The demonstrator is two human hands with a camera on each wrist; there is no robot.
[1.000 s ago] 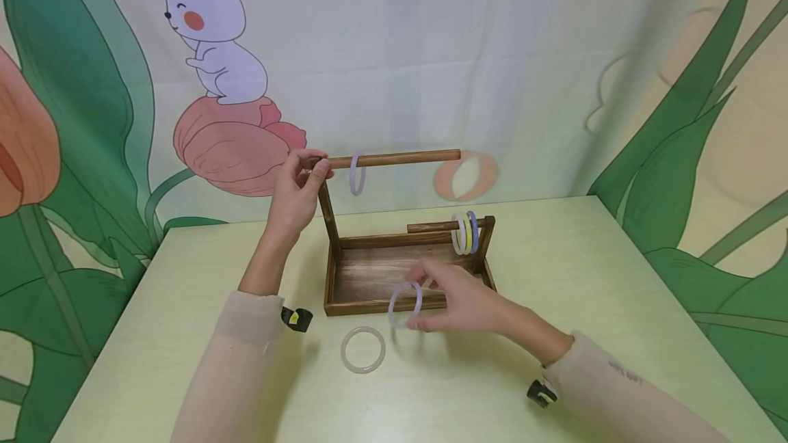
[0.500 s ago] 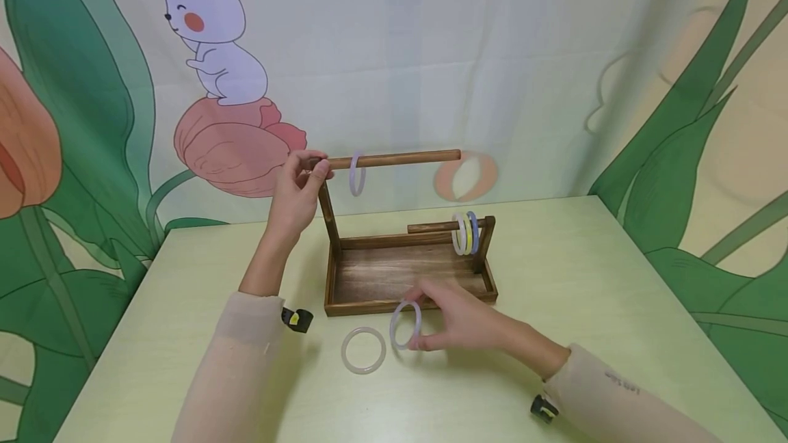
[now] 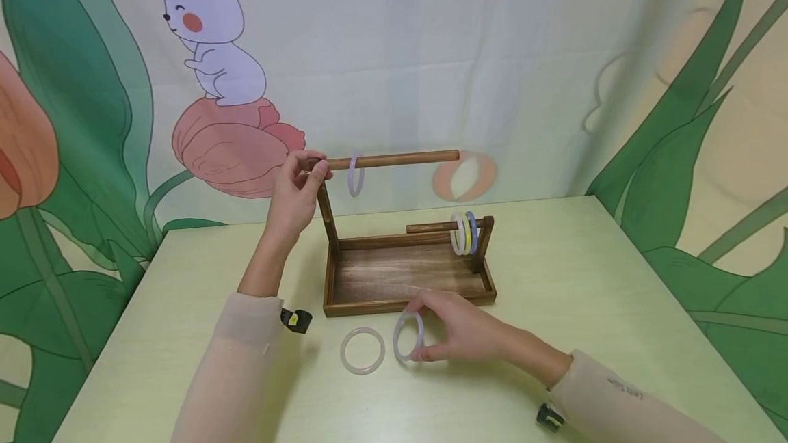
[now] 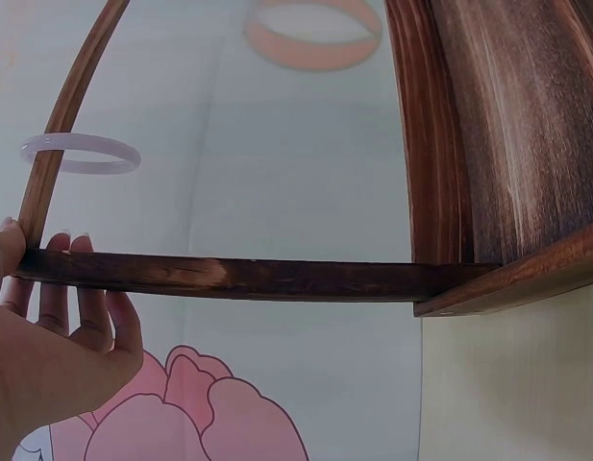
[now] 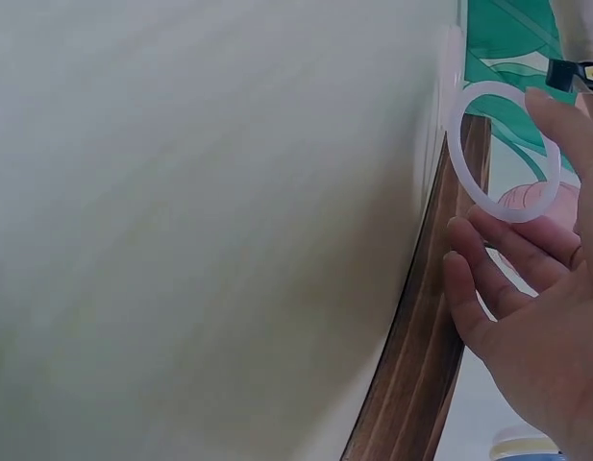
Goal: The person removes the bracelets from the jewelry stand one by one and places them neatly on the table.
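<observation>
My left hand (image 3: pixel 295 193) grips the top corner of a dark wooden bangle stand, where its tall post (image 4: pixel 229 274) meets the upper rod (image 3: pixel 406 158). One lavender bangle (image 3: pixel 355 176) hangs on that rod near the hand. My right hand (image 3: pixel 464 327) pinches a pale lavender bangle (image 5: pixel 457 154) between thumb and fingers, holding it tilted up just in front of the stand's tray (image 3: pixel 369 308). Left of it, a whitish translucent bangle (image 3: pixel 343 361) lies flat on the table.
On the stand's short lower rod (image 3: pixel 427 228) hang a white bangle (image 3: pixel 455 241), a yellow bangle (image 3: pixel 467 245) and a blue bangle (image 3: pixel 474 241), close to the right post (image 3: pixel 485 245). A printed cloth (image 3: pixel 523 53) hangs behind the pale table (image 3: pixel 566 279).
My right hand has moved toward me with its bangle, from over the tray's front edge down to near the table beside the flat bangle. The left hand has stayed on the stand.
</observation>
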